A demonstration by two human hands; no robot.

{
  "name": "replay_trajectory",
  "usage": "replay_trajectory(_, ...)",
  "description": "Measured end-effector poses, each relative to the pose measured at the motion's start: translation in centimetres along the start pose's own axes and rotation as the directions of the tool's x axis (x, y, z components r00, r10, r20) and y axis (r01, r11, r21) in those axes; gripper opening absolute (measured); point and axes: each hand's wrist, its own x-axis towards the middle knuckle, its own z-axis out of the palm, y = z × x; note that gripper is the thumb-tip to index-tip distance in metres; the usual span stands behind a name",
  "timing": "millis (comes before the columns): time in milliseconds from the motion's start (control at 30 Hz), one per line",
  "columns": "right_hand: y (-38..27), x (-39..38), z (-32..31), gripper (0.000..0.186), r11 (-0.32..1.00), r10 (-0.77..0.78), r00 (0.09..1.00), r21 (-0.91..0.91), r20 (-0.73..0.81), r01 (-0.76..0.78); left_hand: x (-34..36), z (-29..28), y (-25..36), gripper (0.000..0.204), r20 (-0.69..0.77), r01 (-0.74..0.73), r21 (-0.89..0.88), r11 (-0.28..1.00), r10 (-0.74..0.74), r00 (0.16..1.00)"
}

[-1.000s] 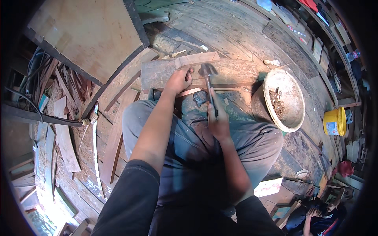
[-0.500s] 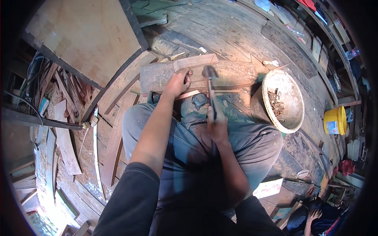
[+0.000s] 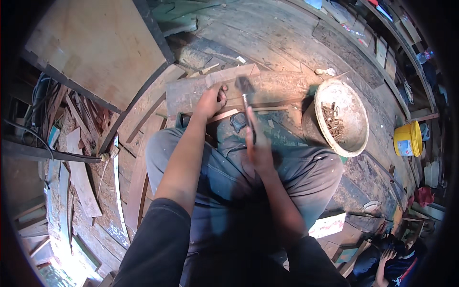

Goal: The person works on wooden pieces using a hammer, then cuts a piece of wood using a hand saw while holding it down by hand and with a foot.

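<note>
At the plank (image 3: 284,86) | hammer (image 3: 246,101) gripped by right hand (image 3: 259,152) (head beyond fingers) | left hand (image 3: 209,103) curled, hold unclear

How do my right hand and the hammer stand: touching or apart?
Touching: the head view shows the right hand closed around the handle of the hammer, below its head.

A person's right hand (image 3: 260,152) grips a hammer (image 3: 247,108), its head (image 3: 244,85) blurred over a wide wooden plank (image 3: 282,89), while the left hand (image 3: 210,102) curls over the same plank near a smaller board (image 3: 232,73), with a pale bucket (image 3: 356,112) of brown scraps (image 3: 333,122) to the right.
</note>
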Motion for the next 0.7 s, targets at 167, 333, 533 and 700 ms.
replay_trajectory(167,1.1,0.9,0.5,0.048,0.999,-0.05,0.998,-0.015,-0.03,0.05,-0.2,-0.4,0.7,0.033,0.036,-0.005,-0.006,1.0,0.005,0.999)
replay_trajectory(333,2.6,0.9,0.0,0.049,0.997,-0.072,0.991,0.008,-0.112,0.073,0.0,-0.5,0.8,0.033,0.03,0.064,-0.049,0.997,-0.063,0.998)
replay_trajectory(533,4.8,1.8,0.7,0.049,0.974,0.076,0.984,0.222,-0.163,-0.038,0.0,-0.4,1.0,0.03,0.06,0.035,0.014,0.999,-0.036,0.998)
replay_trajectory(700,5.1,1.2,0.4,0.05,0.905,0.225,0.97,0.389,-0.092,-0.173,-0.1,-0.3,1.1,0.032,0.09,0.059,-0.038,0.998,-0.055,0.994)
